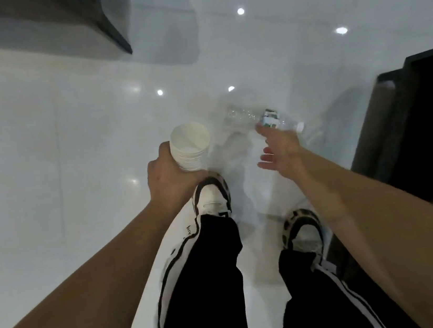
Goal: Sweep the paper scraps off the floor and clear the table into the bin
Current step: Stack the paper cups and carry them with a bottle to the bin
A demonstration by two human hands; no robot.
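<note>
My left hand (167, 178) grips a stack of white paper cups (190, 142) from the side, mouth up, above my left shoe. My right hand (282, 149) holds a clear plastic bottle (242, 115) with a green and white label. The bottle lies nearly level over the floor, and its cap end points right. My index finger runs along the bottle, and the other fingers curl below it. A black bin (391, 77) stands at the right edge, just beyond my right forearm. I see no paper scraps on the floor in this view.
The floor is glossy white tile (71, 155) with lamp reflections. A dark piece of furniture (109, 26) juts in at the top left. My legs in black trousers and my two black and white shoes (212, 200) fill the bottom centre.
</note>
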